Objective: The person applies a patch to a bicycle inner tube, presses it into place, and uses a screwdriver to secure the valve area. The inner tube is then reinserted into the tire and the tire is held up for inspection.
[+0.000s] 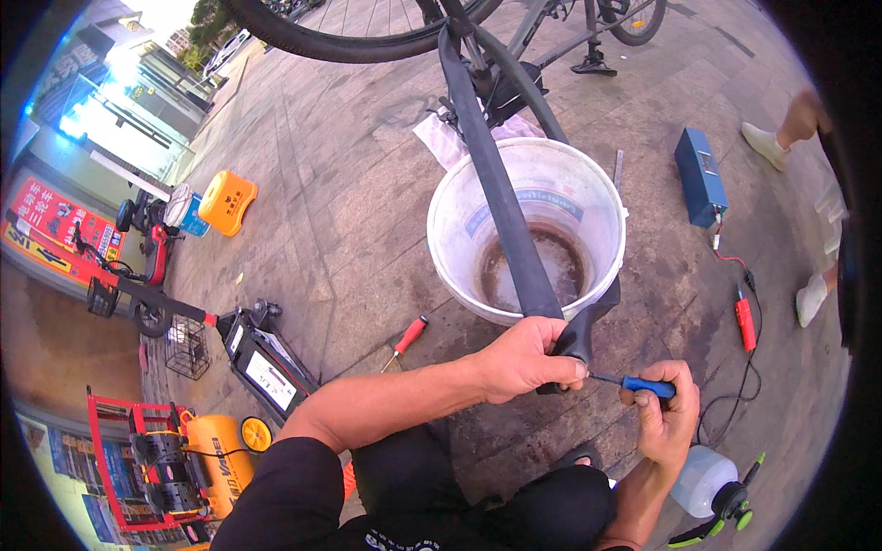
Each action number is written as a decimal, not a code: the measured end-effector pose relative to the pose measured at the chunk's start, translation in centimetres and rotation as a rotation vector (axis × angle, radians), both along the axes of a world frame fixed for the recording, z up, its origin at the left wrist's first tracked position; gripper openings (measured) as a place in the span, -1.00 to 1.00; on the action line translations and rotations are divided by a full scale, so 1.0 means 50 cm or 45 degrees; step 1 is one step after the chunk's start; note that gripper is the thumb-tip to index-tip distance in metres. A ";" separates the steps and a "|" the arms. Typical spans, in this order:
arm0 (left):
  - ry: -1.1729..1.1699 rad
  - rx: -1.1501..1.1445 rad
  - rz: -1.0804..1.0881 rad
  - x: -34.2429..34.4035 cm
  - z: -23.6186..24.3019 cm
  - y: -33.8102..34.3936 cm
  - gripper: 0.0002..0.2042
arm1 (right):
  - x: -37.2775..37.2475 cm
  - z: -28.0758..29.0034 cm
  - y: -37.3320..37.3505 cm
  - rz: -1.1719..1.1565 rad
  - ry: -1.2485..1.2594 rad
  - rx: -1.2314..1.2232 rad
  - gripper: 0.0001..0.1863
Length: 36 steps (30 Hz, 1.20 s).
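My left hand (524,358) grips a black bicycle inner tube (496,184) where it bends over the near rim of a white bucket (450,248). The tube runs up from my hand across the bucket toward the bicycle. My right hand (666,413) holds a small blue-handled tool (648,386); its thin metal tip touches the tube right beside my left fingers. The bucket has brownish water at its bottom.
A bicycle (514,37) stands at the top. A red-handled screwdriver (409,333) lies left of the bucket. A blue box (701,174) with a red-clipped cable (744,321) sits right. A spray bottle (707,482) is lower right, a floor jack (262,358) and an orange compressor (216,459) left. Another person's feet (767,142) are at right.
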<state>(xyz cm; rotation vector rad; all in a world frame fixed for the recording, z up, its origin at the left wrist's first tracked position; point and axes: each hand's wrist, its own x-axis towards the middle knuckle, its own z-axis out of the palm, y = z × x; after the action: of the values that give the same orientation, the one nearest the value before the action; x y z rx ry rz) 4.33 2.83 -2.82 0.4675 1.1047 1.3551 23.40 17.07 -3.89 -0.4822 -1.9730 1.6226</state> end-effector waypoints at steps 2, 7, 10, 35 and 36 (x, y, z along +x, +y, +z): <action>0.015 0.020 0.011 0.003 -0.001 0.000 -0.92 | 0.003 0.002 0.001 0.021 -0.070 -0.147 -0.68; 0.028 0.037 0.019 0.004 -0.002 0.000 -0.92 | -0.005 -0.006 -0.002 -0.057 -0.036 -0.017 -0.65; 0.059 -0.019 0.048 0.007 -0.003 0.002 -0.92 | -0.008 -0.009 -0.001 -0.100 -0.042 0.039 -0.66; 0.138 -0.078 0.067 0.016 0.003 0.005 -0.86 | -0.007 0.004 0.010 0.005 -0.031 0.033 -0.78; 0.156 -0.090 0.062 0.016 0.003 0.005 -0.86 | -0.006 0.006 0.011 0.018 -0.056 0.011 -0.79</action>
<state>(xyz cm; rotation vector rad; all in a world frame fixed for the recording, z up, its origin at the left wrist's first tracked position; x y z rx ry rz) 5.14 3.08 -2.65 0.4795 1.2676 1.3392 23.12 17.60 -3.60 -0.5059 -2.0193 1.6246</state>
